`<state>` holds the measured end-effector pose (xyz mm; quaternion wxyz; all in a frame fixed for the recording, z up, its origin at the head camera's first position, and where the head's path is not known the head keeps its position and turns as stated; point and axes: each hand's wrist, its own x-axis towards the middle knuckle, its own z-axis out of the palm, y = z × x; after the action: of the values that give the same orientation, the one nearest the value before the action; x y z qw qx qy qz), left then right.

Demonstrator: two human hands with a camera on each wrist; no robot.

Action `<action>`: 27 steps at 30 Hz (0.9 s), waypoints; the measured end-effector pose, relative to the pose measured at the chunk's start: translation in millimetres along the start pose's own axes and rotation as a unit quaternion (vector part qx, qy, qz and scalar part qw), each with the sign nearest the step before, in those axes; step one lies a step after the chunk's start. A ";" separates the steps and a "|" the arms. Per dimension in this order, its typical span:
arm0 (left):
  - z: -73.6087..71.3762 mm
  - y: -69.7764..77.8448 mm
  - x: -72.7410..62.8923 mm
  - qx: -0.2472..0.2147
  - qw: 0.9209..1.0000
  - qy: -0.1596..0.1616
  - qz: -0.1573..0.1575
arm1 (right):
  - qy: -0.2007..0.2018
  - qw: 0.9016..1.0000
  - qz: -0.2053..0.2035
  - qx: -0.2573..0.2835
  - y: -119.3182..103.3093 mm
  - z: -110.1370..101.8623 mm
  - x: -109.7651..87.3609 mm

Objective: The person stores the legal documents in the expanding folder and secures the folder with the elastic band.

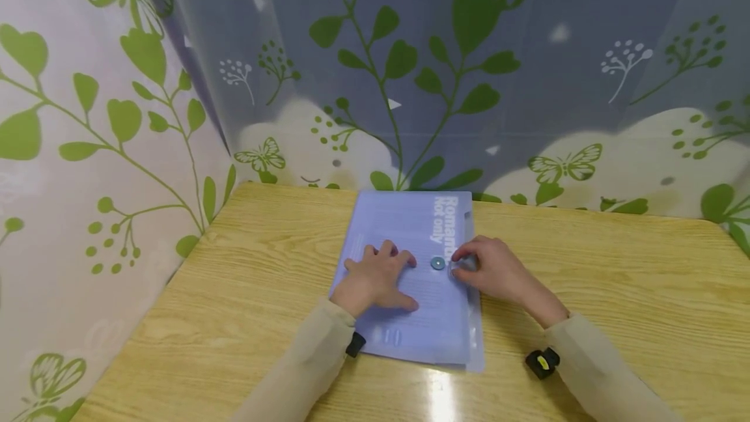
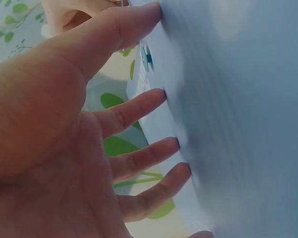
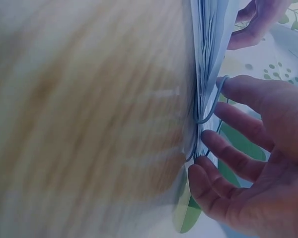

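A pale blue translucent document folder (image 1: 410, 337) lies on the table, with white lettering along its right part and a round teal button (image 1: 437, 263) near that side. My left hand (image 1: 377, 279) rests on the folder with spread fingers, fingertips touching its cover in the left wrist view. At the folder's right edge, my right hand (image 1: 492, 267) pinches a thin blue elastic cord (image 3: 220, 96) beside the button. The right wrist view shows the cord looping out from the edge, over a stack of layered sheets (image 3: 204, 44). The folder's underside is hidden.
The wooden table (image 1: 615, 279) spreads out on both sides of the folder. Its back edge meets a curtain (image 1: 375, 83) printed with green leaves and butterflies, and a similar light cloth (image 1: 88, 181) hangs at the left.
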<state>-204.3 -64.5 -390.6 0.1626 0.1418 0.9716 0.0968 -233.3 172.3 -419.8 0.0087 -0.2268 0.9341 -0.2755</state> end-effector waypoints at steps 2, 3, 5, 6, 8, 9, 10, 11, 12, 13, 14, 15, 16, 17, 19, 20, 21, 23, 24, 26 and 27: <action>0.6 0.7 -0.3 0.001 1.000 0.001 0.000 | 0.001 1.000 -0.003 -0.020 -1.2 1.6 1.6; 1.0 0.9 -0.4 0.002 1.000 0.002 0.001 | 0.001 1.000 -0.004 -0.029 -1.8 2.4 2.4; 1.9 1.0 -0.4 0.003 1.000 0.005 0.001 | 0.000 0.999 -0.002 -0.042 -3.2 4.0 4.0; 2.3 1.1 -0.4 0.004 1.000 0.006 0.001 | 0.000 0.999 -0.003 -0.048 -3.7 4.8 5.0; 2.9 1.2 0.0 0.006 1.000 0.007 0.000 | 0.003 0.998 -0.006 -0.058 -4.3 6.2 6.5; 3.1 1.2 0.4 0.008 1.000 0.007 -0.001 | 0.004 0.998 -0.007 -0.060 -4.7 6.5 7.0; 3.3 1.3 0.7 0.009 1.000 0.007 -0.001 | 0.006 0.998 -0.009 -0.063 -4.7 6.9 7.6; 3.3 1.3 1.0 0.011 1.000 0.007 -0.001 | 0.007 0.998 -0.011 -0.066 -4.9 7.1 8.1; 3.4 1.4 1.2 0.012 1.000 0.007 -0.001 | 0.007 0.998 -0.012 -0.068 -5.4 7.2 8.3; 3.2 1.6 1.5 0.013 1.000 0.007 -0.002 | 0.008 0.998 -0.012 -0.068 -5.8 7.0 8.6; 3.1 1.8 1.7 0.014 1.000 0.007 -0.002 | 0.008 0.998 -0.012 -0.069 -6.2 6.9 8.8; 3.0 2.0 1.9 0.016 1.000 0.006 -0.003 | 0.009 0.998 -0.011 -0.069 -6.6 6.9 9.1; 3.0 2.1 2.1 0.017 1.000 0.005 -0.005 | 0.010 0.997 -0.011 -0.070 -6.8 7.3 9.4; 3.1 2.3 2.2 0.017 1.000 0.005 -0.006 | 0.012 0.997 -0.012 -0.071 -7.1 7.6 9.6; 3.5 2.5 2.7 0.019 1.000 0.004 -0.009 | 0.017 0.997 -0.016 -0.070 -6.7 8.6 10.2; 3.8 2.6 3.0 0.020 1.000 0.004 -0.010 | 0.019 0.997 -0.019 -0.071 -6.5 9.2 10.4; 4.1 2.8 3.2 0.020 1.000 0.003 -0.010 | 0.021 0.997 -0.024 -0.071 -6.3 9.7 10.8; 4.4 3.0 3.3 0.020 1.000 0.004 -0.011 | 0.023 0.997 -0.028 -0.069 -6.1 10.4 11.6; 4.4 3.1 3.3 0.020 1.000 0.005 -0.011 | 0.023 0.997 -0.029 -0.068 -6.0 10.7 12.1; 4.7 3.4 3.5 0.020 1.000 0.005 -0.009 | 0.022 0.997 -0.027 -0.066 -6.0 11.0 12.9; 4.8 3.6 3.6 0.020 1.000 0.005 -0.009 | 0.022 0.997 -0.026 -0.066 -6.0 11.0 13.2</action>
<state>-205.0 -59.3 -395.2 0.1555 0.1361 0.9754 0.0768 -241.1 156.6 -424.5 -0.0335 -0.2447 0.9441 -0.2186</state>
